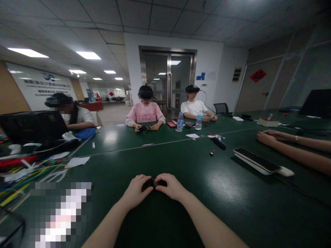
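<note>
The person's left hand and right hand meet low in front of the body, fingers bent and thumbs turned inward, each closed to a narrow pinch on one end of a small black object. It lies directly between them, its long axis running crosswise from one hand to the other, and neither hand is clearly nearer; whether it is one piece or two is hidden by the fingers. Under and ahead of the hands spreads the green desk, reaching forward to a pale seam, with its near edge out of view. Out to the left of the left hand, the first things are a sheet of paper and a tangle of cables. Ahead and to the right of the right hand sits a small red and white piece, with a long dark pouch just beyond it. Farther right lies a phone, slanted, and past it a co-worker's arms rest on the desk. Well ahead of both hands stand two water bottles.
</note>
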A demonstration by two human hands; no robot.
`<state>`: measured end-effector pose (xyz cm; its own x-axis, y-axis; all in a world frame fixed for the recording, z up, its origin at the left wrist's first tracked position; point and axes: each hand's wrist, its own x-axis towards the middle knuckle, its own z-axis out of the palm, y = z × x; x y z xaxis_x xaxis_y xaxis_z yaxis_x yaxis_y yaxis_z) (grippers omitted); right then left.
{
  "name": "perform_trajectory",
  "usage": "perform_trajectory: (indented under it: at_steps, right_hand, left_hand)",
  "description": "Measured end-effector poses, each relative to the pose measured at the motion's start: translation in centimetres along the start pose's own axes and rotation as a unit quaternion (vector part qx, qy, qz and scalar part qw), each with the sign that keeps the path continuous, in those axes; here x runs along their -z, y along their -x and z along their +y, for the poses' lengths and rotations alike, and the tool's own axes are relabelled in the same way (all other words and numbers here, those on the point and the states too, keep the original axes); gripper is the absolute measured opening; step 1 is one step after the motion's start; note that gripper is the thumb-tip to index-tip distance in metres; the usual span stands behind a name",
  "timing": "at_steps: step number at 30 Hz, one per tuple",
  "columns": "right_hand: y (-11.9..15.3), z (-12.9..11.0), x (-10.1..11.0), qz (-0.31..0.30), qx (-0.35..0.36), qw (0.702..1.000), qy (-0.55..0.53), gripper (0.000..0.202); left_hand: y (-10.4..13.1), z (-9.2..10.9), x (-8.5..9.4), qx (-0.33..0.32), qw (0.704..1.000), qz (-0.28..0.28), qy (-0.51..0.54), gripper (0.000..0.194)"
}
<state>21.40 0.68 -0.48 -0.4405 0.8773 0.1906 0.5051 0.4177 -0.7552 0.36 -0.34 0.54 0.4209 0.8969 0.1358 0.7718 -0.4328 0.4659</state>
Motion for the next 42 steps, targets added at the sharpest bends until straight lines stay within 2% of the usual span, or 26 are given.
perform_trajectory:
  at_steps: [10, 14, 28, 33, 37, 42]
  right_hand:
    - [-0.1, 0.1, -0.2, -0.005, 0.000, 1.000, 0.003, 0.022]
    - [0.1, -0.1, -0.1, -0.012, -0.015, 1.000, 0.003, 0.023]
    - [0.0, 0.1, -0.3, -0.001, -0.004, 0.999, -0.035, 0.021]
    - [-0.3, 0.6, -0.4, 0.030, -0.009, 0.995, -0.090, 0.023]
    - [-0.6, 0.9, -0.1, 0.024, -0.036, 0.990, -0.138, 0.027]
    - [-0.9, 1.8, 0.0, 0.048, -0.053, 0.971, -0.230, 0.033]
  left_hand:
    - [0.2, 0.0, -0.2, -0.018, 1.000, 0.017, -0.001, 0.038]
    - [0.3, 0.0, -0.1, -0.013, 1.000, 0.011, 0.006, 0.040]
    - [0.3, 0.4, 0.2, -0.007, 1.000, -0.004, 0.009, 0.042]
    - [0.2, 0.4, 0.2, -0.008, 1.000, -0.001, 0.003, 0.040]
    - [0.3, 0.6, 0.5, 0.003, 1.000, -0.009, 0.009, 0.041]
    - [0.3, 0.7, 0.5, 0.005, 1.000, -0.007, 0.008, 0.040]
